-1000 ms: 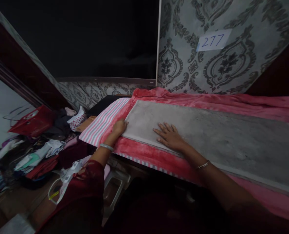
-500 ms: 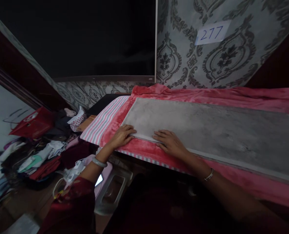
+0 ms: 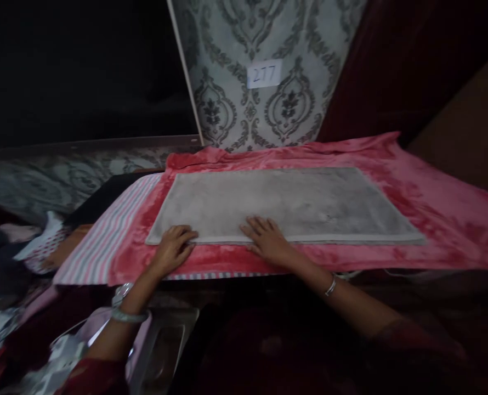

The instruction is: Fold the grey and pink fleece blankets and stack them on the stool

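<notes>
A grey plush cloth [image 3: 285, 200], folded into a long flat rectangle with a pale edging, lies on a pink-red fleece blanket [image 3: 441, 203]. My left hand [image 3: 174, 247] rests at the cloth's near left edge, fingers over the edging and the thumb apart on the blanket side. Farther right, my right hand [image 3: 266, 238] lies flat on the near edge with its fingers spread. A pink, grey and white striped cloth [image 3: 108, 230] shows from under the blanket on the left.
A large dark television [image 3: 83, 71] stands behind on the left. On the patterned wall is a paper marked 277 [image 3: 264, 74]. Piled clothes [image 3: 42, 247] lie at the left, and a plastic stool [image 3: 162, 345] stands below the near edge.
My view has turned to the right, so the grey cloth's whole right end now shows. My right hand has its fingers more spread on the cloth; the left stays near the left corner.
</notes>
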Demonstrator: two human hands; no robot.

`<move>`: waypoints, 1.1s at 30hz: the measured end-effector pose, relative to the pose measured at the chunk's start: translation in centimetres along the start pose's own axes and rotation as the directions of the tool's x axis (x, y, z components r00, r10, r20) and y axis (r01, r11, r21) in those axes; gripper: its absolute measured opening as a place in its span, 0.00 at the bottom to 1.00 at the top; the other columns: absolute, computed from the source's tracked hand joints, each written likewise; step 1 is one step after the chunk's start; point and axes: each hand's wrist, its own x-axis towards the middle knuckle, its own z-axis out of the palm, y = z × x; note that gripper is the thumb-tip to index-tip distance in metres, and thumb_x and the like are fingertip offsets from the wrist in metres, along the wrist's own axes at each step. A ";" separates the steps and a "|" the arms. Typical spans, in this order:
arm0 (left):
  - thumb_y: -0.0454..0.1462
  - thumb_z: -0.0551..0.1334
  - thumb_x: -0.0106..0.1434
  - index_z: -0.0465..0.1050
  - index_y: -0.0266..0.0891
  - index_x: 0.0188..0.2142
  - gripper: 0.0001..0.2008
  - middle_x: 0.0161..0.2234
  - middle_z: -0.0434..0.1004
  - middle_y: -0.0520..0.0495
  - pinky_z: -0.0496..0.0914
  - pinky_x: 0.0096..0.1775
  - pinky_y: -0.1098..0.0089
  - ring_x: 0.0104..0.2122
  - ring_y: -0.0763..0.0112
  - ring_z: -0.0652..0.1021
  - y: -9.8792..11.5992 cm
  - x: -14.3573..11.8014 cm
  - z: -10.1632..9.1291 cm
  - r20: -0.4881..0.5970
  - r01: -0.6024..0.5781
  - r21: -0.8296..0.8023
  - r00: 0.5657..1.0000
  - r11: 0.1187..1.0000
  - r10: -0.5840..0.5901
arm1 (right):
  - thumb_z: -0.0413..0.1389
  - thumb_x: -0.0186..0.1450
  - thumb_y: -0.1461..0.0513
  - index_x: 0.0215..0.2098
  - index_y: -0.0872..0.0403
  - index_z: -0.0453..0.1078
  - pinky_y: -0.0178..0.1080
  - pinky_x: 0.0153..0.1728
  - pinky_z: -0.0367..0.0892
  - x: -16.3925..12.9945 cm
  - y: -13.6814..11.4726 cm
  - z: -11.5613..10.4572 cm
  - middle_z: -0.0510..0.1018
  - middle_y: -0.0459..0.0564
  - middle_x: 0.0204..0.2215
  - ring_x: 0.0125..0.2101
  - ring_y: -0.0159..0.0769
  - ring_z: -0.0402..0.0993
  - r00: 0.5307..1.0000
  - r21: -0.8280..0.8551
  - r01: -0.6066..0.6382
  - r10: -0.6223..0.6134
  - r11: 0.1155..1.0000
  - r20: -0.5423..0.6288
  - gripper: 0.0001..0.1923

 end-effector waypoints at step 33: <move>0.35 0.60 0.67 0.74 0.39 0.43 0.07 0.44 0.76 0.39 0.71 0.48 0.55 0.47 0.55 0.73 25.4 17.5 12.9 0.173 -0.467 -0.090 0.862 0.879 0.476 | 0.48 0.72 0.58 0.54 0.53 0.76 0.52 0.53 0.68 -16.5 18.7 -4.1 0.78 0.58 0.50 0.51 0.46 0.73 0.900 0.151 -0.228 0.267 0.962 -0.343 0.19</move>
